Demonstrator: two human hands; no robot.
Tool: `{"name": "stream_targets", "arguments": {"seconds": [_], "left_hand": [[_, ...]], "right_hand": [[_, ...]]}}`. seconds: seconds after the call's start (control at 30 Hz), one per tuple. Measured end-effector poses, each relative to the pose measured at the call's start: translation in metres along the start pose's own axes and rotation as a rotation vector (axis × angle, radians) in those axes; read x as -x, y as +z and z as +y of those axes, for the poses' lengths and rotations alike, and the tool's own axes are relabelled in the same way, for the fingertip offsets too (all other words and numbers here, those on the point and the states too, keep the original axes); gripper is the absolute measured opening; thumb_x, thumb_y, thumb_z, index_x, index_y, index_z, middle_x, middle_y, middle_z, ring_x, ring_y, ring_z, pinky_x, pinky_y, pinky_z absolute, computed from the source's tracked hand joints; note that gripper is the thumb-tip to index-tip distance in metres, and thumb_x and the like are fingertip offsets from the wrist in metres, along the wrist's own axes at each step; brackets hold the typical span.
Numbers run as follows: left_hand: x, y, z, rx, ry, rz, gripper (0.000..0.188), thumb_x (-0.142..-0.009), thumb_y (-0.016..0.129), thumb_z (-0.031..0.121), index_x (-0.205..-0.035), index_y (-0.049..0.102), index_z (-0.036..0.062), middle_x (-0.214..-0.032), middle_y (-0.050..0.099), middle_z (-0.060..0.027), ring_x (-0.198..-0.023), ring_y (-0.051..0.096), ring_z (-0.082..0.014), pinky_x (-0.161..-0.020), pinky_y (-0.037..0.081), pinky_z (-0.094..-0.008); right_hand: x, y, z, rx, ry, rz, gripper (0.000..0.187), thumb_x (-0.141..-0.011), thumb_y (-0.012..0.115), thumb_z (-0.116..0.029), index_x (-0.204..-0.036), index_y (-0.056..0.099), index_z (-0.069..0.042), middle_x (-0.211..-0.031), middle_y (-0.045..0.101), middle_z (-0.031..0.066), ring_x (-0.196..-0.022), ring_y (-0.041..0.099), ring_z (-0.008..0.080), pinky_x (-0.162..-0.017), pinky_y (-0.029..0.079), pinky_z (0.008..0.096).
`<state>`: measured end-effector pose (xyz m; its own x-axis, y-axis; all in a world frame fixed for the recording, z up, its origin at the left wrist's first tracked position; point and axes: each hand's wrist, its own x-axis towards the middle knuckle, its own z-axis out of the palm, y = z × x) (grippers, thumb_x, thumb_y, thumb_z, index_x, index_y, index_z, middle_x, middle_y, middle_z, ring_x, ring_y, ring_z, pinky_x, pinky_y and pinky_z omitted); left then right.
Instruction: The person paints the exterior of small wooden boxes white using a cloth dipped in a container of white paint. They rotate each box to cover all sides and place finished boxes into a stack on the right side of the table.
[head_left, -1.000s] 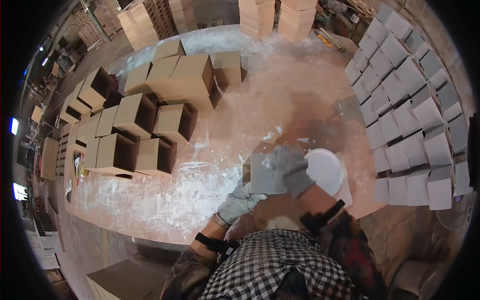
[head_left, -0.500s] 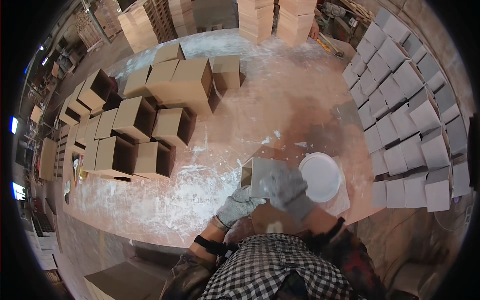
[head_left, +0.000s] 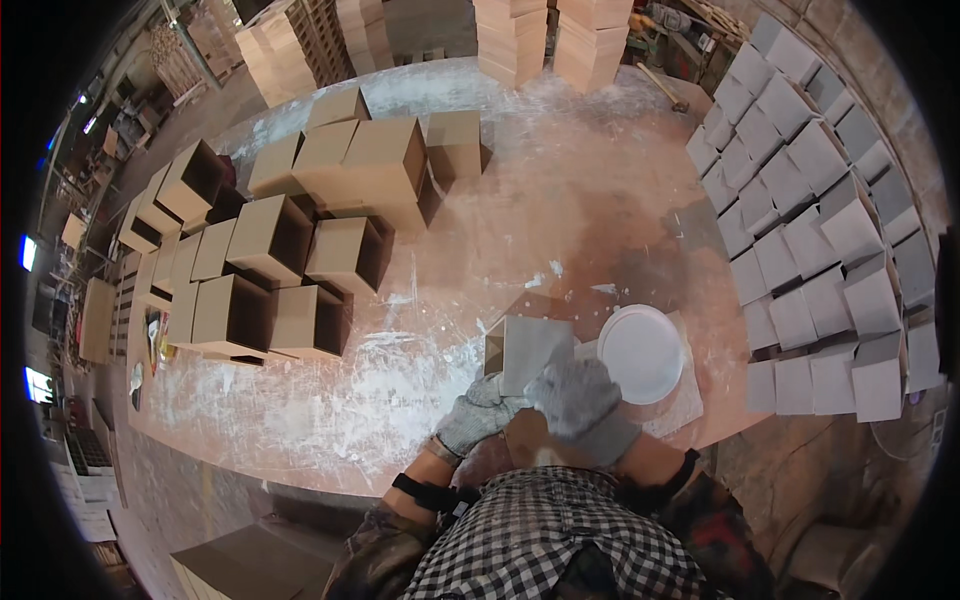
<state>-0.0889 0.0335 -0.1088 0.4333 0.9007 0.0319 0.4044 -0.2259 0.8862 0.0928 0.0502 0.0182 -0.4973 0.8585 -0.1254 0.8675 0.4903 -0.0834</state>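
Observation:
A cardboard box [head_left: 537, 350] with a pale grey upper face and a brown open side turned left lies just in front of me on the table. My left hand [head_left: 474, 414], in a grey work glove, closes on its near left corner. My right hand [head_left: 578, 398], gloved alike, has its fingers curled against the near right edge; its fingertips are partly hidden. To the right of the box stands a round white tub or lid [head_left: 642, 354] on a pale sheet [head_left: 686, 398]. Below my hands, a brown piece [head_left: 525, 437] shows in part.
Brown open boxes [head_left: 268, 238] stand grouped at the left of the table [head_left: 560, 210]. Stacked pale grey boxes [head_left: 810, 230] fill the right side. Tall board stacks [head_left: 511, 45] rise beyond the far edge, near a wooden-handled tool [head_left: 664, 88].
My right hand has slid from the box's upper face toward me, to its near right edge. At the far right, another person's hand and a yellow tool have gone from view.

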Motion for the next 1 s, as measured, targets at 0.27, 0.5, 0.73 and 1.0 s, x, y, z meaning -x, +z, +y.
{"name": "stream_targets", "arguments": {"seconds": [0.27,0.5,0.73,1.0], "left_hand": [[-0.008,0.003,0.007,0.322,-0.070,-0.019,0.029,-0.090,0.070,0.016,-0.115,0.064,0.0033,-0.108,0.067,-0.0048,-0.098,0.061,-0.0147,-0.085,0.051,-0.0291],[-0.003,0.009,-0.005,-0.010,-0.062,0.014,0.033,-0.089,0.069,0.027,-0.113,0.065,0.0049,-0.108,0.068,-0.0097,-0.099,0.064,-0.0207,-0.085,0.051,-0.0336],[-0.009,0.002,0.017,0.226,-0.037,0.008,0.033,-0.089,0.069,0.024,-0.116,0.064,0.0056,-0.108,0.068,-0.0089,-0.099,0.064,-0.0199,-0.085,0.051,-0.0329],[-0.007,0.006,0.011,0.359,-0.010,-0.019,0.036,-0.089,0.069,0.017,-0.121,0.061,0.0035,-0.110,0.068,-0.0092,-0.100,0.063,-0.0176,-0.087,0.051,-0.0307]], "right_hand": [[-0.066,0.026,0.063,0.086,0.087,0.089,0.020,-0.079,0.061,-0.032,-0.081,0.067,-0.013,-0.085,0.062,0.0113,-0.081,0.061,0.0283,-0.069,0.045,0.0478],[0.027,0.046,0.028,0.002,-0.118,0.239,0.025,-0.072,0.065,-0.021,-0.096,0.064,-0.014,-0.091,0.063,0.0051,-0.070,0.060,0.0267,-0.064,0.042,0.0450],[0.043,0.024,0.045,-0.245,-0.313,0.153,0.020,-0.074,0.066,-0.022,-0.092,0.066,-0.013,-0.079,0.062,0.0033,-0.070,0.061,0.0261,-0.065,0.046,0.0433],[-0.018,0.014,0.055,-0.365,-0.312,0.556,0.018,-0.074,0.066,-0.018,-0.090,0.068,-0.011,-0.079,0.064,0.0061,-0.073,0.062,0.0276,-0.068,0.049,0.0406]]}}
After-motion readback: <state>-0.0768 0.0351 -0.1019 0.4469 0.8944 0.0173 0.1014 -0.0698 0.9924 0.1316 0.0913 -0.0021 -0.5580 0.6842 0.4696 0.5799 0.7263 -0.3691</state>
